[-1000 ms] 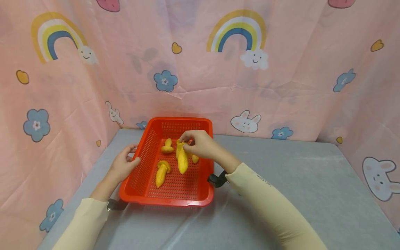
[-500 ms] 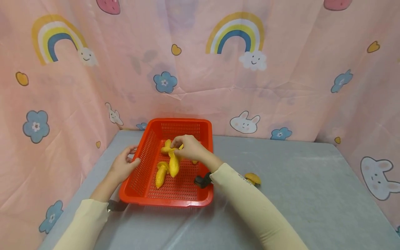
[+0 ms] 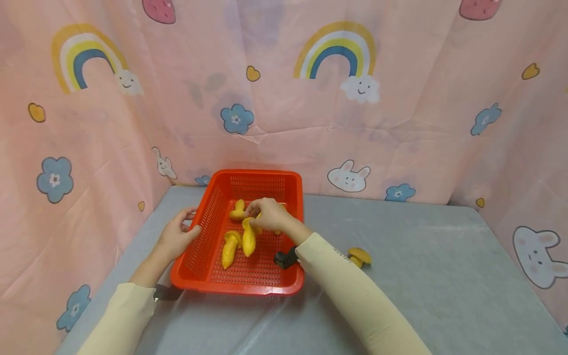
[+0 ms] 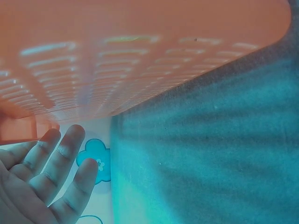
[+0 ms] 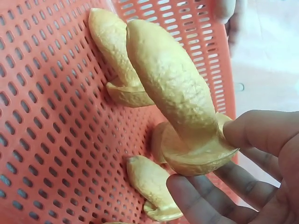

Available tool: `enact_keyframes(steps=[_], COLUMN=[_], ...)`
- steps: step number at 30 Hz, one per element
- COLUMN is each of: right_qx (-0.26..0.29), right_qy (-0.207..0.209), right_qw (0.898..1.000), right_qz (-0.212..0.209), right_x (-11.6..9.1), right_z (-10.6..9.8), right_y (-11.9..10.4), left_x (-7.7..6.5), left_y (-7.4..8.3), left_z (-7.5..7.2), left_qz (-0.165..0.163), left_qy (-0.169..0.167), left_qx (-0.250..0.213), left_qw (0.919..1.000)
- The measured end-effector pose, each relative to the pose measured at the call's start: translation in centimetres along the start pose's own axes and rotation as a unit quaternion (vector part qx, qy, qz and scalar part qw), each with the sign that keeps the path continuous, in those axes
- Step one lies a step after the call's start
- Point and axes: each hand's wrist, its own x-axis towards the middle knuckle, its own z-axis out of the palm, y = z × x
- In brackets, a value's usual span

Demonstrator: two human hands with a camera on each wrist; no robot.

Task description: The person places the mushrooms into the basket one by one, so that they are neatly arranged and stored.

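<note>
My right hand (image 3: 271,216) is inside the red plastic basket (image 3: 235,287), pinching a yellow mushroom (image 3: 249,242) by its cap. In the right wrist view, thumb and fingers meet at the cap of this mushroom (image 5: 173,84), and its thick stem points away. Beneath it, other mushrooms lie on the basket floor: one (image 3: 230,249) to the left, one (image 3: 238,212) farther back, and one partly covered by the hand. At the basket's left side is my left hand (image 3: 175,235), its thumb by the rim. In the left wrist view its fingers (image 4: 58,158) extend loosely along the outer wall.
Right of the basket, one more yellow mushroom (image 3: 359,256) lies on the grey cloth-covered table (image 3: 421,276), beside my right sleeve. A pink patterned curtain (image 3: 284,123) hangs behind and at both sides. A dark wrist mount (image 3: 286,258) overlaps the basket's right rim.
My right hand has moved left and lower in the basket with the mushroom. The mushroom on the table has come into sight from behind the sleeve. My left hand has stayed put.
</note>
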Motion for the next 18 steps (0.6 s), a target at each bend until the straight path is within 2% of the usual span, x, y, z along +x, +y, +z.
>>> enact_keyframes(steps=[9,18], right_qx=[-0.004,-0.003], right_qy=[-0.04,-0.057], right_qw=[0.999,0.998], right_qz=[-0.007,-0.018], right_x=[0.3,0.4], right_z=[0.5,1.1], right_y=[0.3,0.5], left_x=[-0.1,-0.1], left_y=[0.2,0.2], left_z=[0.0,0.0], left_qz=[-0.003,-0.004], left_qy=[0.001,0.002], left_qx=[-0.001,0.001], left_qw=[1.0,1.0])
